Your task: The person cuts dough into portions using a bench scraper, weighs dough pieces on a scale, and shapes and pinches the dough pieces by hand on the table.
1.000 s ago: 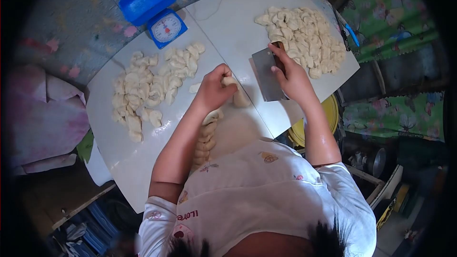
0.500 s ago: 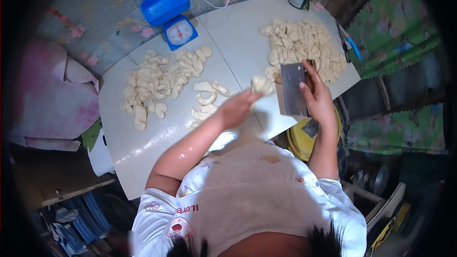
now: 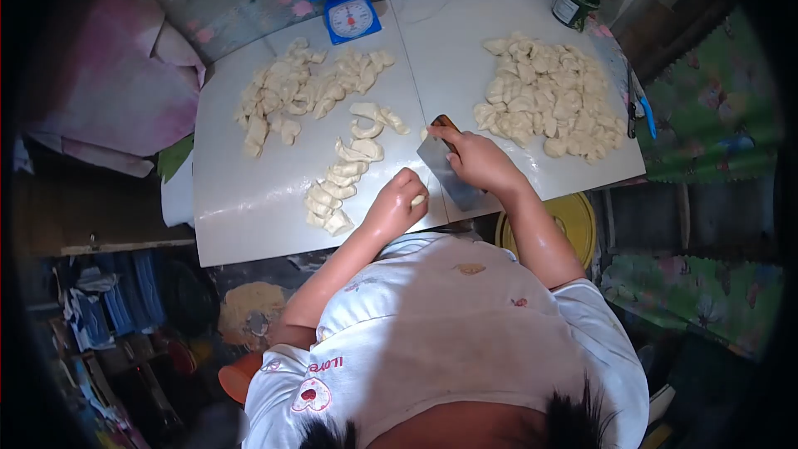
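Observation:
My left hand (image 3: pixel 397 206) is closed around a small piece of dough (image 3: pixel 417 199), which shows only in part, near the front edge of the table. Close by on its right, my right hand (image 3: pixel 486 165) grips a cleaver by its dark wooden handle (image 3: pixel 445 125); the metal blade (image 3: pixel 449 176) points down toward the tabletop, and I cannot tell whether it touches. Left of my hands a curved row of cut dough pieces (image 3: pixel 342 173) lies on the table. A large heap of pale dough pieces (image 3: pixel 553 96) sits at the right, and a smaller heap (image 3: pixel 287 83) at the far left.
A blue kitchen scale (image 3: pixel 349 15) with a blue pan stands at the back of the white table (image 3: pixel 249 220). A dark green tub (image 3: pixel 573 4) is at the back right. A blue-handled tool (image 3: pixel 647 116) lies along the right edge. Below stands a yellow round container (image 3: pixel 573 220).
The view has shifted. My left hand has drawn back toward the table's front edge with dough. My right hand has brought the cleaver leftward, away from the right heap, and lowered its blade.

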Demonstrator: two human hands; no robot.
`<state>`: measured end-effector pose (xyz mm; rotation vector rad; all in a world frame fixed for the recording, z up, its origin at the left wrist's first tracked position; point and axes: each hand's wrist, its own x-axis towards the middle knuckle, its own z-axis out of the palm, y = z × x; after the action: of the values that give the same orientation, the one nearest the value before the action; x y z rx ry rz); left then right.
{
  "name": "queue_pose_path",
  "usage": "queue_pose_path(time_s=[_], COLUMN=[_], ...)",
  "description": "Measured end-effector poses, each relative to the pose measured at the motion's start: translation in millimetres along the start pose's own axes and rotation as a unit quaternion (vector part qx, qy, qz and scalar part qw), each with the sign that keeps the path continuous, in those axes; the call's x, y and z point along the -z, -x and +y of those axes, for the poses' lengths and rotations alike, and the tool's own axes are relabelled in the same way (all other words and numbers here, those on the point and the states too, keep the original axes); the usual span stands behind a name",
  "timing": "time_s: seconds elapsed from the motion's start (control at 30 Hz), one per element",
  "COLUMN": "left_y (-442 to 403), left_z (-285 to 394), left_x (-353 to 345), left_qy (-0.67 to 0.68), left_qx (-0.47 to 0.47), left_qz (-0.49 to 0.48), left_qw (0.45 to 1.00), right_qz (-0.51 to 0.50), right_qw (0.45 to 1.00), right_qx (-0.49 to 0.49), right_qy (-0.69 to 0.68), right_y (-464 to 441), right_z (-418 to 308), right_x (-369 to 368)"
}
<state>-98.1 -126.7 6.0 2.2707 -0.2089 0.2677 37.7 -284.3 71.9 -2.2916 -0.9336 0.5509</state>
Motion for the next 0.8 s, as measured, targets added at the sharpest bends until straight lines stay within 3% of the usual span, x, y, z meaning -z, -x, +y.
queue_pose_path(time_s=[0.07, 0.1, 0.17, 0.2, 0.27, 0.3, 0.37, 0.53, 0.7, 0.8], left_y=[12, 16, 25, 30, 34, 31, 23, -12, -68, -89], left_z=[22, 34, 36, 24, 1, 3, 4, 15, -6, -12], left_x=[13, 22, 27, 27, 25, 16, 4, -5, -10, -12], left_qy=[0.032, 0.051, 0.091, 0.087, -0.034, -0.142, -0.175, -0.207, -0.168, -0.136], left_qx=[0.023, 0.050, 0.111, 0.112, 0.110, 0.091, 0.096, 0.083, 0.032, 0.072], left_qz=[0.019, 0.084, 0.166, 0.170, 0.017, 0.046, 0.081, 0.116, 0.037, -0.045], left_qw=[0.999, 0.994, 0.976, 0.975, 0.993, 0.985, 0.977, 0.968, 0.985, 0.987], right_qz=[-0.023, -0.026, -0.065, -0.067, -0.073, -0.073, -0.021, -0.040, -0.052, -0.062], right_qw=[0.999, 0.999, 0.986, 0.986, 0.937, 0.937, 0.857, 0.788, 0.781, 0.775], right_qx=[-0.011, -0.004, 0.012, 0.018, 0.030, 0.032, 0.030, 0.057, 0.051, 0.042], right_qy=[0.045, 0.041, -0.151, -0.151, -0.341, -0.340, -0.515, -0.612, -0.621, -0.627], right_y=[-5, -9, -16, -18, -18, -17, -13, -10, -13, -15], right_z=[-3, 5, 41, 56, 81, 86, 95, 111, 114, 118], right_x=[3, 1, -4, -6, -7, -5, -2, 1, 2, 2])
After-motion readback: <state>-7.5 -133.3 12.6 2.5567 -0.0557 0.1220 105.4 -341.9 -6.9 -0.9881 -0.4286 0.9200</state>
